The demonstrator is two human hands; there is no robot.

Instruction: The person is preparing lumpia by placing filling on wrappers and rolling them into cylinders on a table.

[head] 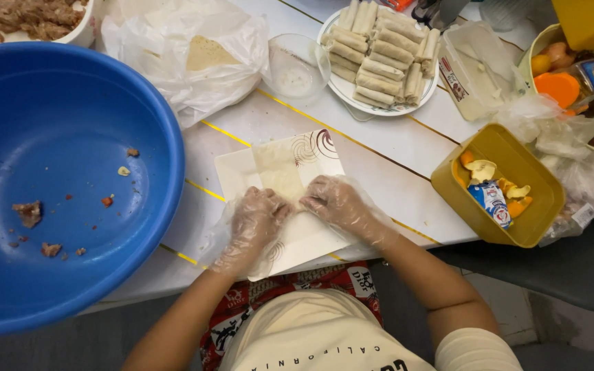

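Observation:
Both my hands wear clear plastic gloves and rest on a thin pale wrapper sheet [280, 172] laid on a square white plate [311, 237] with brown swirl marks. My left hand [254, 223] presses the wrapper's near edge from the left. My right hand [337, 204] presses the same edge from the right, fingertips almost meeting. The fold under my fingers is hidden. A round white plate [342, 88] at the back carries several finished pale rolls [383, 51].
A big blue basin [56, 172] with a few scraps fills the left. A plastic bag with wrappers [187, 55], a small clear bowl [295, 69], a clear tub [476, 69] and a yellow container [500, 182] of small items stand behind and right. A bowl of minced filling [32, 17] sits far left.

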